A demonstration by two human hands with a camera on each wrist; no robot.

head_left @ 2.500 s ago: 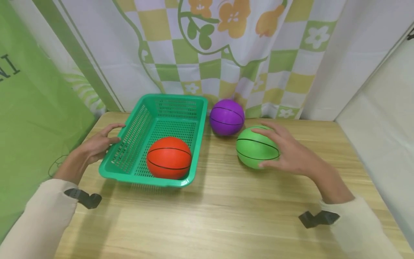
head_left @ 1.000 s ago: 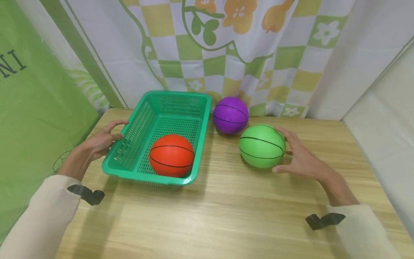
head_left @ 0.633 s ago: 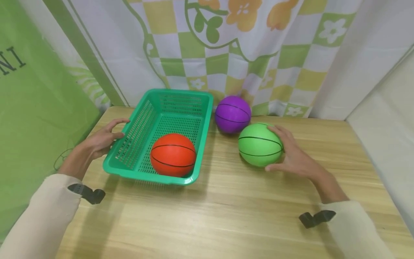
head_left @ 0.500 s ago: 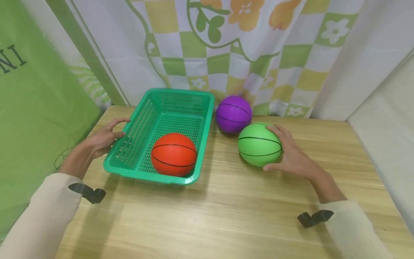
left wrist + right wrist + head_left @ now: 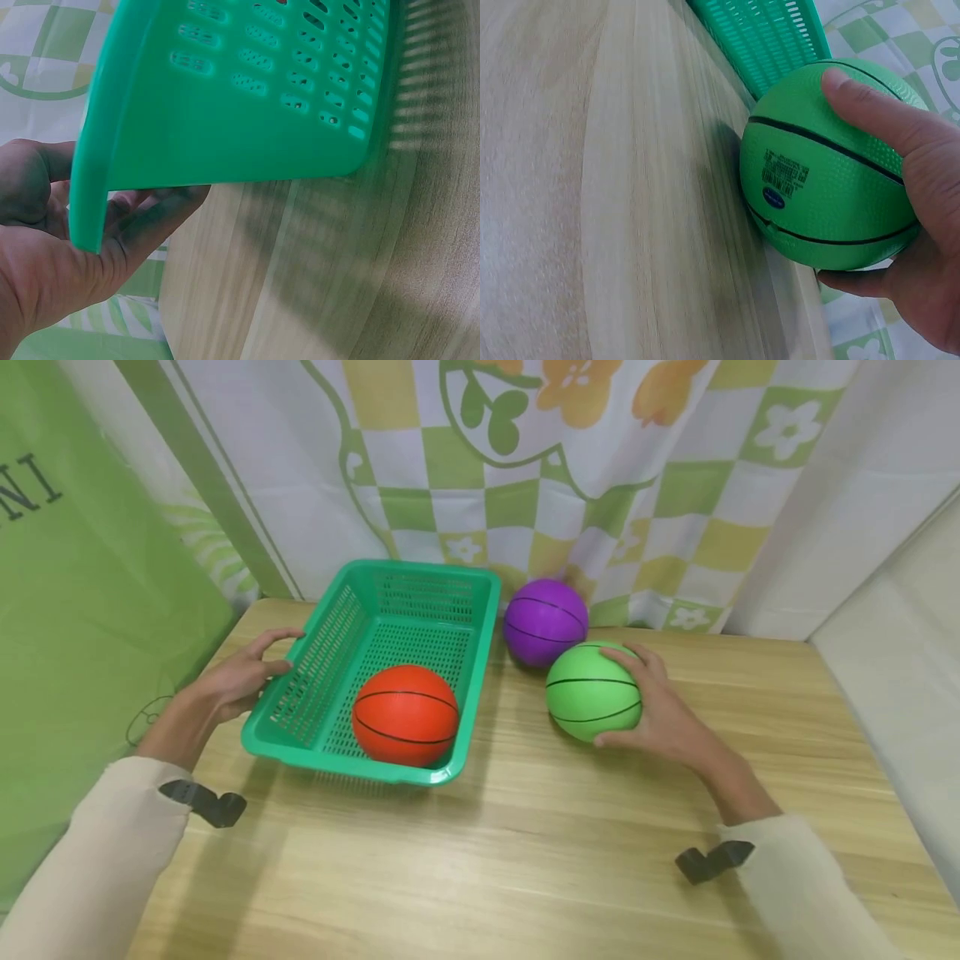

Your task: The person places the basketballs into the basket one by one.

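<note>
A green plastic basket (image 5: pixel 337 765) with slotted walls stands on the left of the table, a red toy basketball (image 5: pixel 405 717) lying in its near right corner. My left hand (image 5: pixel 234 685) grips the basket's left rim; the left wrist view shows the thumb side above the rim (image 5: pixel 88 191) and fingers beneath it. My right hand (image 5: pixel 663 710) holds a green toy basketball (image 5: pixel 588 693) from its right side, thumb at the near side and fingers over the top. In the right wrist view, this green basketball (image 5: pixel 810 180) shows a printed label and sits close over the tabletop.
A purple toy basketball (image 5: pixel 546 622) lies behind the green one, between the basket and the curtain. The checked curtain (image 5: pixel 517 510) hangs along the table's back edge. Bare wood tabletop (image 5: pixel 480 868) spreads in front, with a pale wall (image 5: pixel 900 635) at the right.
My right hand drew back right from the green basketball, then closed in on it again; the ball has shifted slightly left toward the basket. The left hand stays on the rim. The head view shifted slightly.
</note>
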